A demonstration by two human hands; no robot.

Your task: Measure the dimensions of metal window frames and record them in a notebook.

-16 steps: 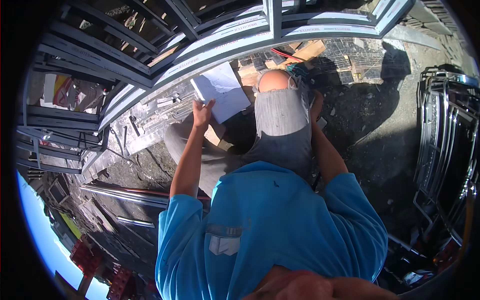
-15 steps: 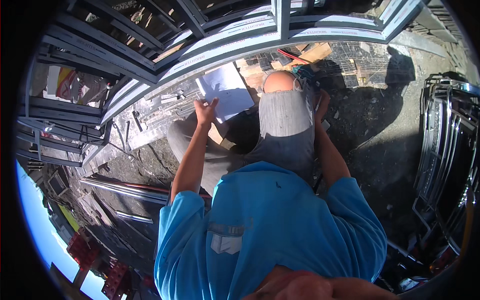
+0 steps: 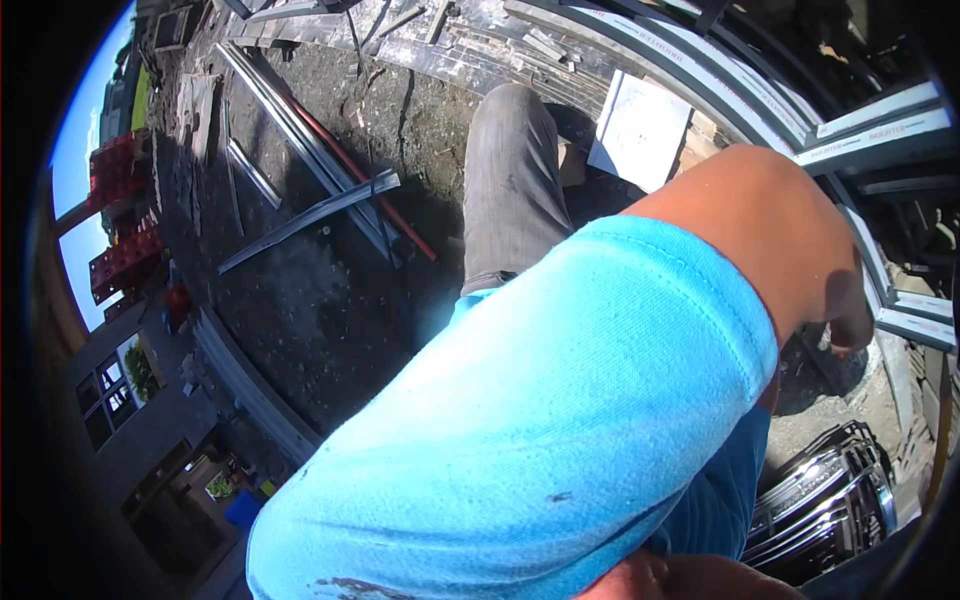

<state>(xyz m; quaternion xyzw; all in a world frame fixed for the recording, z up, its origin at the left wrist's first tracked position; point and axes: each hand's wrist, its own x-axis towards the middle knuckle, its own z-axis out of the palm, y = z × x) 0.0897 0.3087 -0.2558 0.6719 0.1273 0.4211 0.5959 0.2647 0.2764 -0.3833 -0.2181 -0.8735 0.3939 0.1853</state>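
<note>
My left arm, in a bright blue sleeve, crosses in front of me toward the right. At its end, my left hand (image 3: 850,322) shows only in part, in shade beyond the bent elbow. Its fingers are too dark and turned away to read, and anything in them is hidden. Nearest to it are the grey metal frames and the shaded ground. White paper sheets (image 3: 640,132) lie beside my grey-trousered left leg (image 3: 512,180), with no hand on them. My right hand is hidden from sight behind the left arm.
Wrapped metal frames (image 3: 880,135) stand at the upper right. Chrome-like bent tubing (image 3: 825,500) lies at the lower right. To the left, metal profiles (image 3: 310,215) and a red bar (image 3: 405,228) lie crossed on the dirt. Worn planks (image 3: 480,55) run along the top.
My view has swung to the left. My left hand has left the paper, and its arm has moved across to the right. My right hand has gone out of sight.
</note>
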